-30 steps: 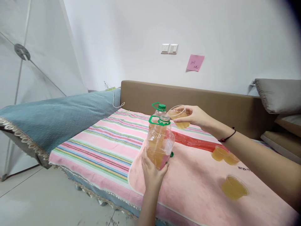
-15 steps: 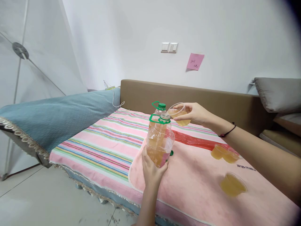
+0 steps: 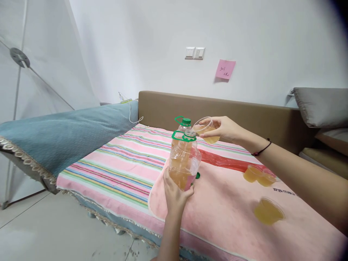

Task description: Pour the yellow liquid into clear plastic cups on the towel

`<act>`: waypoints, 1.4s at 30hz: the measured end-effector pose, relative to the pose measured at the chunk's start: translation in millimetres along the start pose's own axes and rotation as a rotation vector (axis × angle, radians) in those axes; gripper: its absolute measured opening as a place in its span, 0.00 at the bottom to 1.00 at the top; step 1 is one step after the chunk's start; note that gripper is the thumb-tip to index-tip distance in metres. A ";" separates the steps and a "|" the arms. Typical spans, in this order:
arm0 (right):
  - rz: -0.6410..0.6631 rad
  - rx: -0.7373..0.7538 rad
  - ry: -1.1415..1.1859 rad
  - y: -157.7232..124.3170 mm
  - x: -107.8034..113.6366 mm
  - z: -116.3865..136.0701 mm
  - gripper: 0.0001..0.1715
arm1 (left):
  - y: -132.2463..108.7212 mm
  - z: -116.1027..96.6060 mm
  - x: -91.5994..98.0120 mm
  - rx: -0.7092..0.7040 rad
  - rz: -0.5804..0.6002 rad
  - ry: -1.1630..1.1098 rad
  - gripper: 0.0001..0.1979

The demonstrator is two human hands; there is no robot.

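My left hand is wrapped round the base of a clear plastic bottle with a green neck ring and no cap, part full of amber liquid. My right hand holds a clear plastic cup of the same liquid, tilted so its rim sits just above the bottle's open mouth. Right behind stands a second bottle with a green cap on. A loose green cap lies on the pink cloth beside the held bottle.
Three more filled cups stand on the pink striped cloth: two together and one nearer. A brown headboard runs behind, a blue blanket lies left, a grey pillow at right. Tiled floor lies below left.
The cup in my right hand has moved a little left and down and tipped further toward the bottle's mouth. The bottle in my left hand has stayed about where it was.
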State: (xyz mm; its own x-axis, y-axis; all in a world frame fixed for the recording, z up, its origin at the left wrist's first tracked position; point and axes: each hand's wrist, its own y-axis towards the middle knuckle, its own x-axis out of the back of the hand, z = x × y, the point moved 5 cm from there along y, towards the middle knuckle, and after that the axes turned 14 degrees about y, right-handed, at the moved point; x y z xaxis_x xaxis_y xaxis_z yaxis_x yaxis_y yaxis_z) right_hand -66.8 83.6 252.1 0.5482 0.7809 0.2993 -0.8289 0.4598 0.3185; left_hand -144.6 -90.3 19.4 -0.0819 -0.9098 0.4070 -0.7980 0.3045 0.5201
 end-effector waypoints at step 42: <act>0.094 -0.053 -0.109 -3.2 -4.0 14.6 0.27 | 8.1 3.1 -6.7 -0.095 0.041 0.049 0.61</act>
State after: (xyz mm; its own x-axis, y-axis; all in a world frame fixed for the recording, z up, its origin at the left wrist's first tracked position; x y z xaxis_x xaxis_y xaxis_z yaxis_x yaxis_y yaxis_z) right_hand -64.7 72.9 263.0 0.4746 0.7724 0.4221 -0.8801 0.4112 0.2372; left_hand -152.3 -82.6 18.6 -0.0818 -0.8818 0.4644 -0.7343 0.3684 0.5702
